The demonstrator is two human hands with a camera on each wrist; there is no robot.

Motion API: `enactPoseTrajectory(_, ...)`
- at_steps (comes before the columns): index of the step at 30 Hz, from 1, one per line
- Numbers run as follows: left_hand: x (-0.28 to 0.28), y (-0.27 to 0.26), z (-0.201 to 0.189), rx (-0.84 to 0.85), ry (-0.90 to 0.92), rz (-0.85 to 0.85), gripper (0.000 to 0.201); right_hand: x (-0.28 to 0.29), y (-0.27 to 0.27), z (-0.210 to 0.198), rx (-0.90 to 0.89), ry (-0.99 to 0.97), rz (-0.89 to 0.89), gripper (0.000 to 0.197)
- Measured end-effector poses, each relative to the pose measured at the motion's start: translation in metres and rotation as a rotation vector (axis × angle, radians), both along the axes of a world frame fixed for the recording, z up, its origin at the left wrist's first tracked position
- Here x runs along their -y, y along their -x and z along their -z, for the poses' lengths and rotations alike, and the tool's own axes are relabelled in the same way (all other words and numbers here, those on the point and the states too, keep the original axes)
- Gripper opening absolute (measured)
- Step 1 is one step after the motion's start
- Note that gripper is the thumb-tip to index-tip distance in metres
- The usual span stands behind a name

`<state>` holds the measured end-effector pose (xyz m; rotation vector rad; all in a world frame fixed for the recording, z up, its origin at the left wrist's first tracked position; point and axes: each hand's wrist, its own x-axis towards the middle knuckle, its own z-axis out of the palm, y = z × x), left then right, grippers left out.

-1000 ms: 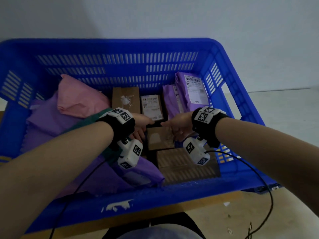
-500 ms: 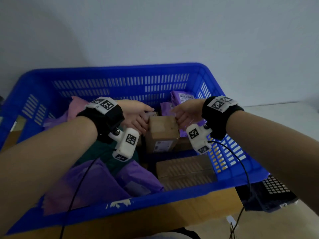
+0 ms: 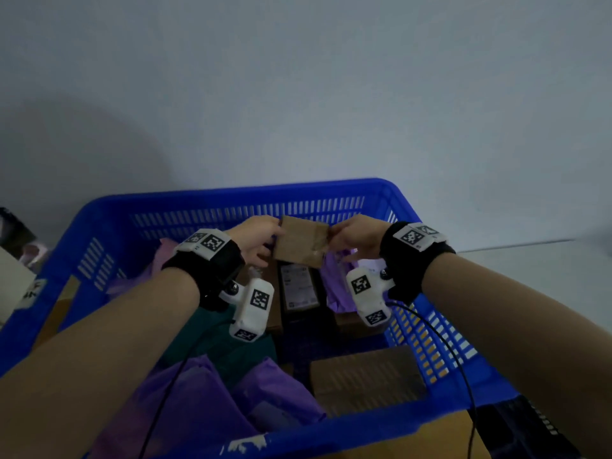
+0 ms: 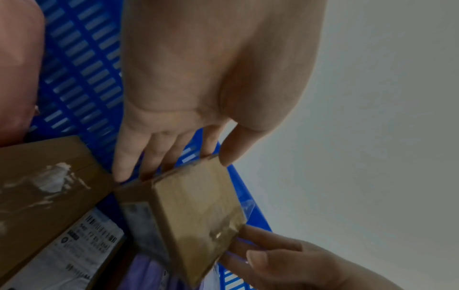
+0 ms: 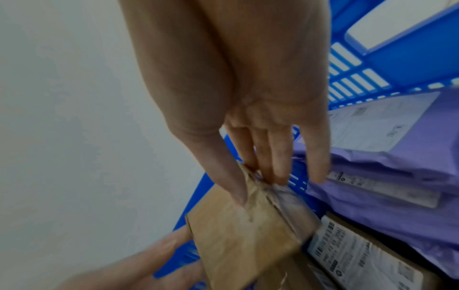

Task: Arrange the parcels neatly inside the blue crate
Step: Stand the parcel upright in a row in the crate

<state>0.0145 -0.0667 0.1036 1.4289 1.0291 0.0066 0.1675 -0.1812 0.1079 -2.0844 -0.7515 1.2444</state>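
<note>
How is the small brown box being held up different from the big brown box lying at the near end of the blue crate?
The small brown box is lifted, pinched at its ends by the left hand and right hand; the big brown box lies flat and untouched inside the blue crate. The small one is near the far wall, the big one by the near rim. The big one looks clearly larger. Both are plain cardboard.

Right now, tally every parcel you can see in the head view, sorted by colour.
Brown boxes: at least 4
Purple bags: at least 3
Pink bag: 1
Green bag: 1
Total: at least 9; part-hidden parcels may be missed.
</note>
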Motion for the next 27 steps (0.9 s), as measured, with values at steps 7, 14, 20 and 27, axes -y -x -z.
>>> enactPoseTrajectory(7, -0.006, -0.002, 0.008, 0.161, -0.087, -0.167, 0.061, -0.004, 0.011, -0.002, 0.152, -0.301, -0.023, 0.080)
enactPoseTrajectory(14, -0.005, 0.001, 0.013, 0.195, -0.044, -0.208, 0.037, -0.009, 0.010, 0.010, 0.159, -0.398, 0.074, 0.076)
enactPoseTrajectory(20, -0.007, 0.004, 0.026, 0.234, 0.037, -0.193, 0.035, -0.014, 0.001, 0.033, 0.163, -0.296, 0.211, 0.044)
enactPoseTrajectory(27, -0.004, -0.004, 0.047, 0.232, 0.130, -0.198, 0.032, -0.024, -0.001, 0.059, 0.076, -0.168, 0.234, 0.029)
